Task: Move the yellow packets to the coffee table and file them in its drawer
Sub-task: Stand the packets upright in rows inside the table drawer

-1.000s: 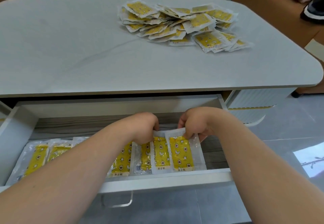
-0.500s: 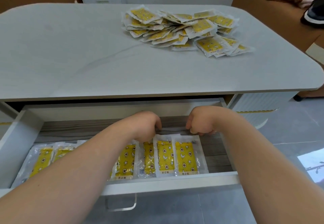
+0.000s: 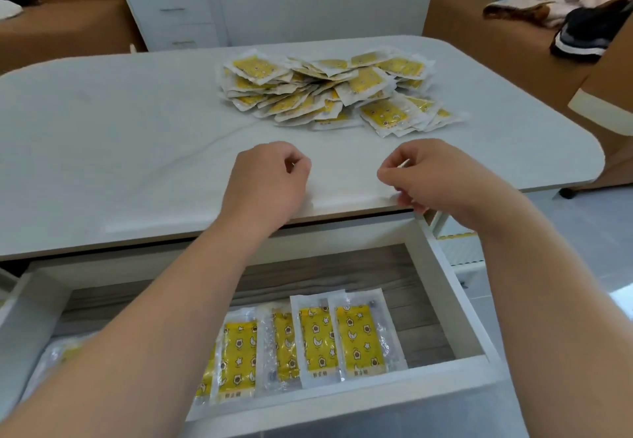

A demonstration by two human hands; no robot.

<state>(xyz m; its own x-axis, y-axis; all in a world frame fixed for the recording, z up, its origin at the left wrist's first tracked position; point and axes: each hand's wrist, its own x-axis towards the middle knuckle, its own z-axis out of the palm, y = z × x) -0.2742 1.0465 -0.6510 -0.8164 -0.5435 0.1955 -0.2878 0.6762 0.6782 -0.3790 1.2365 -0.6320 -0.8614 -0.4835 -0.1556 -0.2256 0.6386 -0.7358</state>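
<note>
A loose pile of yellow packets (image 3: 329,91) lies on the far right part of the grey coffee table top (image 3: 120,136). Below the table's near edge the white drawer (image 3: 342,403) is pulled out. Inside it a row of yellow packets (image 3: 356,338) stands side by side, partly hidden under my left forearm. My left hand (image 3: 267,180) hovers over the table's front edge with loosely curled fingers and holds nothing. My right hand (image 3: 435,177) hovers beside it, also loosely curled and holding nothing. Both hands are short of the pile.
A white cabinet with drawers (image 3: 178,16) stands behind the table. A brown sofa (image 3: 479,26) at the right carries crumpled clothes (image 3: 582,9); another brown seat (image 3: 61,26) is at the back left. Grey floor tiles show at the lower right.
Both hands let go of the packets in the drawer and rose out of it to above the table's front edge. The rightmost packets now stand in the row.
</note>
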